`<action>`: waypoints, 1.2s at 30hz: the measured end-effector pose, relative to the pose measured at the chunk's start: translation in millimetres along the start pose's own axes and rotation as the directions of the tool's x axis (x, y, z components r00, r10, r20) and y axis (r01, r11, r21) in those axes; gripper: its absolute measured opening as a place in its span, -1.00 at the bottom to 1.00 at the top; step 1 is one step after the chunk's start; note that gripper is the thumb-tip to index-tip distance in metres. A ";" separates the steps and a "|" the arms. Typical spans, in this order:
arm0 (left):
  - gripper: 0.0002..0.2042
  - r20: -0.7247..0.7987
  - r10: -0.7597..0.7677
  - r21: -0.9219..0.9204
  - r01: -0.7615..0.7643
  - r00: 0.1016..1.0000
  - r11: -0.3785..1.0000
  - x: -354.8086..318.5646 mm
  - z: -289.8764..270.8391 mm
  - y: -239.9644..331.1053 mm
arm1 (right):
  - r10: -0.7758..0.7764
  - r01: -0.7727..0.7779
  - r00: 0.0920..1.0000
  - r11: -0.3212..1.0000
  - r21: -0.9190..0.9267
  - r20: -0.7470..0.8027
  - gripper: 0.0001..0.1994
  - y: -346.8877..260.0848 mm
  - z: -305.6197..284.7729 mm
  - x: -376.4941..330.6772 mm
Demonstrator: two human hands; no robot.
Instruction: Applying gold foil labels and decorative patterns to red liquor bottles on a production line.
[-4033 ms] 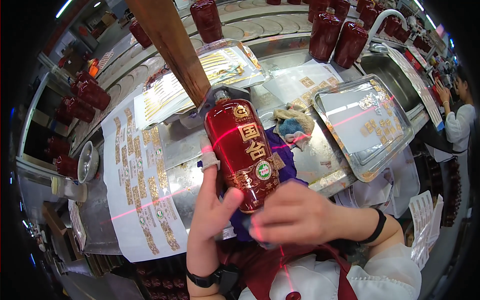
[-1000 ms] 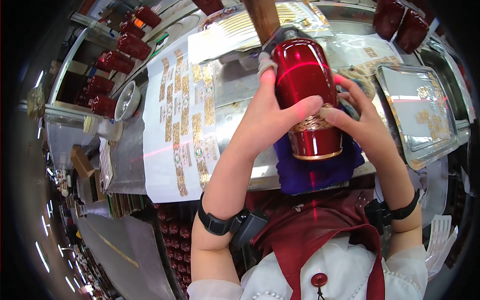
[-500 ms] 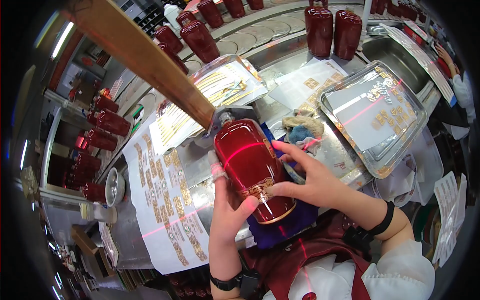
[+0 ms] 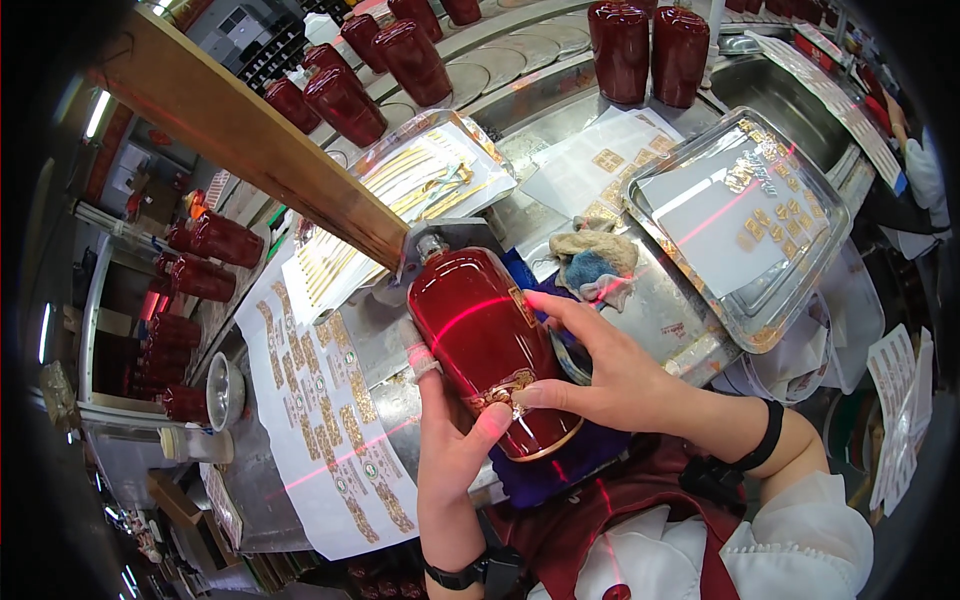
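A glossy dark-red glass bottle [image 4: 480, 310] lies tilted in front of me, its neck toward a metal bracket [image 4: 462, 235] at the foot of a wooden post. My left hand [image 4: 450, 435] holds its left side, one finger wrapped in white tape. My right hand [image 4: 610, 365] grips the right side, fingertips near a gold decal on that edge. Both thumbs press on an ornate gold decal [image 4: 503, 393] across the lower front. A purple cloth [image 4: 540, 480] lies under the bottle's base. Red laser lines cross the glass.
A wooden post [image 4: 270, 150] slants in from upper left. Sheets of gold decals [image 4: 320, 420] lie at left, beside a metal bowl [image 4: 226, 388]. At right are a crumpled rag [image 4: 595, 262] and a metal tray [image 4: 745, 325]. Red bottles [image 4: 678, 58] stand on a curved conveyor behind.
My left thumb has moved up and right onto the lower gold decal, close to the right thumb. In the picture the bottle and surroundings have shifted slightly left.
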State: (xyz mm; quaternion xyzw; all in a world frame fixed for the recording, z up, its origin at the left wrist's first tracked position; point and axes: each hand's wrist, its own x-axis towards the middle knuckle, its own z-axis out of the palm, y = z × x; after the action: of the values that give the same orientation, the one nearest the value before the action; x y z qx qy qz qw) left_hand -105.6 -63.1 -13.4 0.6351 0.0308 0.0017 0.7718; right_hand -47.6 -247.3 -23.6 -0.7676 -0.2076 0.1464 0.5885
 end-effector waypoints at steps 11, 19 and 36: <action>-0.04 0.018 0.067 0.018 -0.068 0.998 0.998 2.3 -3.6 -2.9 | 0.024 -0.029 0.998 0.995 0.095 0.051 -0.15 -0.5 -5.2 1.6; -0.18 0.011 0.163 -0.133 -0.160 0.987 0.978 6.1 -3.0 -2.9 | -0.022 0.022 1.000 1.000 0.014 -0.002 -0.29 -22.7 -21.8 2.9; -0.39 -0.093 0.125 0.018 -0.124 0.988 0.992 5.1 3.4 -1.8 | -0.773 0.785 0.607 0.546 -0.292 0.187 -0.85 -32.6 -22.1 -3.5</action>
State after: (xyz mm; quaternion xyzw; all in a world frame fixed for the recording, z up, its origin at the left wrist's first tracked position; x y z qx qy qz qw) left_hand -100.4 -66.6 -14.8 0.6397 0.0271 0.0796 0.7641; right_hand -45.1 -260.4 13.6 -0.6832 -0.5589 -0.1546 0.4439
